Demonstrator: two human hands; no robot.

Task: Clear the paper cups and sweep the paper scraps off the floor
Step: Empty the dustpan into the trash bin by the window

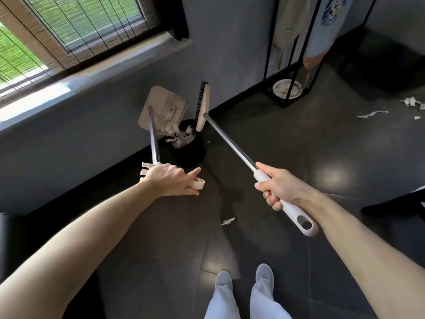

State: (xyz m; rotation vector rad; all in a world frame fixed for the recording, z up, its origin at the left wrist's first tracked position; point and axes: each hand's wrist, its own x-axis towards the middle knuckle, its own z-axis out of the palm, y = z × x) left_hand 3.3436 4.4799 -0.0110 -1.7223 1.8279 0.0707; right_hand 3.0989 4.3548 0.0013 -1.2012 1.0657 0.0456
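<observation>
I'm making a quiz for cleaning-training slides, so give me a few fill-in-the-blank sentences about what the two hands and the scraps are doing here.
1. The left hand holds the dustpan tipped over the black ____.
2. The right hand grips the white handle of the ____.
3. A loose paper scrap lies on the ____ ahead of the shoes.

Missing words: bin; broom; floor.

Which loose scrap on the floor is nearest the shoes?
The lone white scrap just ahead of the shoes, in the middle of the view. The other scraps lie far off at the right edge.
</observation>
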